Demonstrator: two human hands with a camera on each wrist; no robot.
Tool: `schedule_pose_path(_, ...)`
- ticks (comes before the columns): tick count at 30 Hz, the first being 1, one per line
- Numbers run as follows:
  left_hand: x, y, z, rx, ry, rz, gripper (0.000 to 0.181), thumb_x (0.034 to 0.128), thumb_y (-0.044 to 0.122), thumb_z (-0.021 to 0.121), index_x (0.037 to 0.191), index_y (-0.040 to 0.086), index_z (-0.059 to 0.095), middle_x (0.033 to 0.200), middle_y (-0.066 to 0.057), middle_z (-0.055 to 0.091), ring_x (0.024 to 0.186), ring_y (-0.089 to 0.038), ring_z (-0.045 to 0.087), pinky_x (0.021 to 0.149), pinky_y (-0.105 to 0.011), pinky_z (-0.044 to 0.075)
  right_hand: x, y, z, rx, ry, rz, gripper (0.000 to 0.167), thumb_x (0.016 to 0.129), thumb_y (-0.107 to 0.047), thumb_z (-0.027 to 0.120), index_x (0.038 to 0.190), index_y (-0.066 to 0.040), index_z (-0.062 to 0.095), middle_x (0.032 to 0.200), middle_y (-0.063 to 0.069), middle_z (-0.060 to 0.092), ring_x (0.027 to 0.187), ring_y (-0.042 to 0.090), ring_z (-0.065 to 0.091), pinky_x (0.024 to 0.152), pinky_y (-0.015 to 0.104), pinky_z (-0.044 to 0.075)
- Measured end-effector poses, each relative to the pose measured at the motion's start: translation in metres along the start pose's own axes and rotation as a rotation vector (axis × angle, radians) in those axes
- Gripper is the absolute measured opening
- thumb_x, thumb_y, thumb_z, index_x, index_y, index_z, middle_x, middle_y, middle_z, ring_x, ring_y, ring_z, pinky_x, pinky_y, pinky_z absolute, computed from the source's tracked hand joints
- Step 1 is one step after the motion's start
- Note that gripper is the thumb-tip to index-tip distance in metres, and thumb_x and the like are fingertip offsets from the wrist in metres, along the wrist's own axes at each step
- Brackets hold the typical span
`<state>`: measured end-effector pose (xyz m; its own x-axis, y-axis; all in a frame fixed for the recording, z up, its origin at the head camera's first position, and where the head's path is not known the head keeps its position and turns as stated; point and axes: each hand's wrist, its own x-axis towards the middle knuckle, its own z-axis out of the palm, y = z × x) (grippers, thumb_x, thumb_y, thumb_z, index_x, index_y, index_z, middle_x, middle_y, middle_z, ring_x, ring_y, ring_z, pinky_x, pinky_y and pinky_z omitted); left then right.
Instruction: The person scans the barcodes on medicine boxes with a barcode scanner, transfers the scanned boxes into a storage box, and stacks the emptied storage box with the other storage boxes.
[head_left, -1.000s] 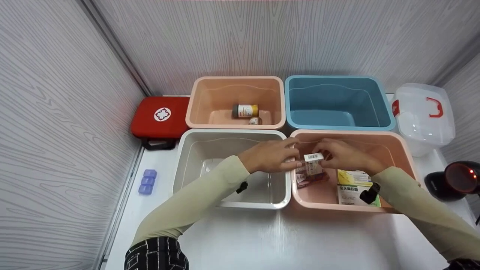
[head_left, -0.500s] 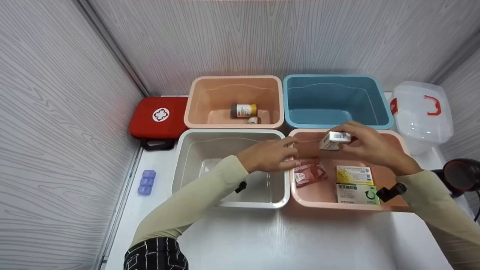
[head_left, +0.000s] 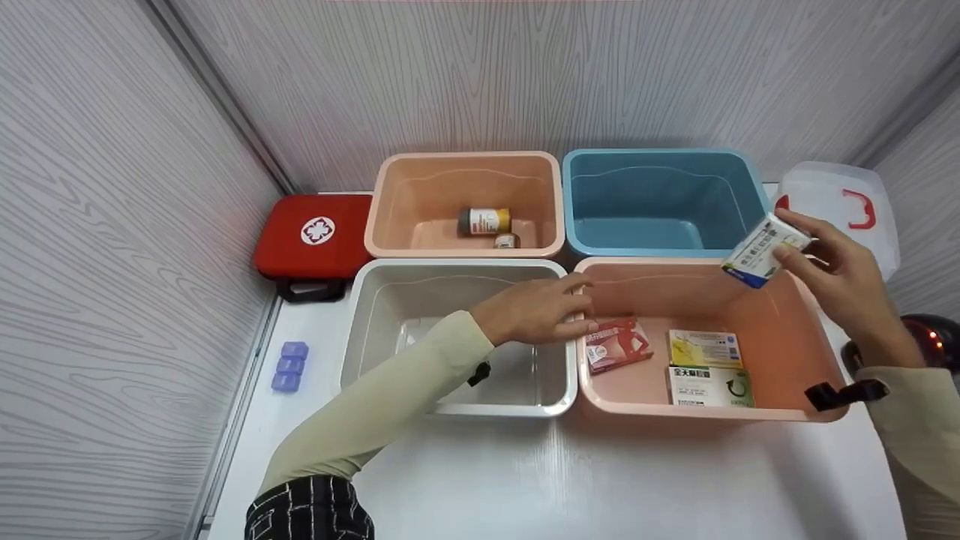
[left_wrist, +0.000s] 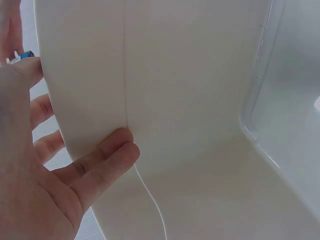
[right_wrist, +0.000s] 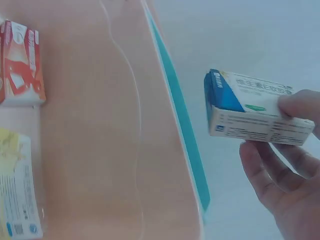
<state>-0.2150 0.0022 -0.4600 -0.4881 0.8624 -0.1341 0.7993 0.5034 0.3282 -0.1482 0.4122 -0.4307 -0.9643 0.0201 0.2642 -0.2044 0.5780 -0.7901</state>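
My right hand (head_left: 847, 274) holds a small white medicine box (head_left: 763, 251) with a blue end above the back right corner of the front pink bin (head_left: 697, 412). The right wrist view shows the thumb on top of the box (right_wrist: 255, 107) and other fingers below. My left hand (head_left: 534, 311) grips the right rim of the white bin (head_left: 487, 409), fingers on both sides of its wall in the left wrist view. Inside the front pink bin lie a red packet (head_left: 616, 346), a yellow-and-white box (head_left: 705, 349) and a green-and-white box (head_left: 709, 386).
The back pink bin (head_left: 465, 156) contains two bottles (head_left: 487, 221). Beside it stands a blue bin (head_left: 664, 253). A red first-aid case (head_left: 315, 236) and purple pill case (head_left: 290, 366) lie left. A clear lidded box (head_left: 840, 195) and black device (head_left: 930, 337) are right.
My right hand has lifted the white box from above the red packet and carried it right, turning it so its printed face shows. The left hand has stayed at the rim.
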Motion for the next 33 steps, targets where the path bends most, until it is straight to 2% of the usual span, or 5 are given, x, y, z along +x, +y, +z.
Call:
schedule_pose_path(11,0.0,0.0,-0.001,-0.02,-0.007,-0.012,0.044,0.1125,0.057,0.049,0.132,0.022,0.068,0.174,-0.009,0.038,0.14,-0.033,0.061,0.116,-0.046,0.052,-0.025,0.036,-0.032,0.115,0.219,0.158,0.055,0.111,-0.013,0.061,0.165,-0.02,0.049,0.131,-0.014,0.059,0.11,0.007,0.059,0.086,0.006,0.053)
schedule_pose_path(19,-0.001,-0.001,0.0,-0.02,-0.011,-0.015,0.044,0.1125,0.056,0.049,0.133,0.022,0.068,0.175,-0.009,0.035,0.139,-0.033,0.061,0.116,-0.047,0.052,-0.052,0.06,-0.052,0.097,0.362,0.475,0.051,0.115,-0.034,0.054,0.164,-0.041,0.039,0.152,-0.006,0.054,0.112,-0.001,0.061,0.086,0.003,0.052)
schedule_pose_path(24,-0.002,-0.001,0.0,-0.007,0.01,-0.006,0.041,0.1123,0.053,0.052,0.133,0.022,0.068,0.174,-0.008,0.037,0.135,-0.032,0.064,0.112,-0.047,0.055,-0.079,0.086,-0.055,0.376,0.417,0.486,0.05,0.113,-0.032,0.057,0.161,-0.036,0.044,0.136,-0.013,0.058,0.103,0.001,0.064,0.076,0.008,0.055)
schedule_pose_path(29,-0.001,0.0,0.001,0.015,0.027,0.004,0.042,0.1124,0.053,0.051,0.132,0.021,0.069,0.175,-0.009,0.037,0.133,-0.032,0.065,0.11,-0.046,0.056,-0.1,0.11,-0.049,0.717,0.482,0.403,0.049,0.113,-0.02,0.058,0.16,-0.023,0.045,0.14,-0.006,0.054,0.116,0.008,0.065,0.086,0.013,0.059)
schedule_pose_path(33,-0.001,0.0,0.001,0.015,0.017,-0.004,0.043,0.1125,0.054,0.05,0.132,0.021,0.068,0.175,-0.008,0.036,0.135,-0.032,0.064,0.111,-0.046,0.055,-0.111,0.123,-0.038,0.835,0.557,0.452,0.051,0.111,-0.014,0.062,0.158,-0.022,0.045,0.141,-0.004,0.052,0.112,0.009,0.069,0.084,0.017,0.062)
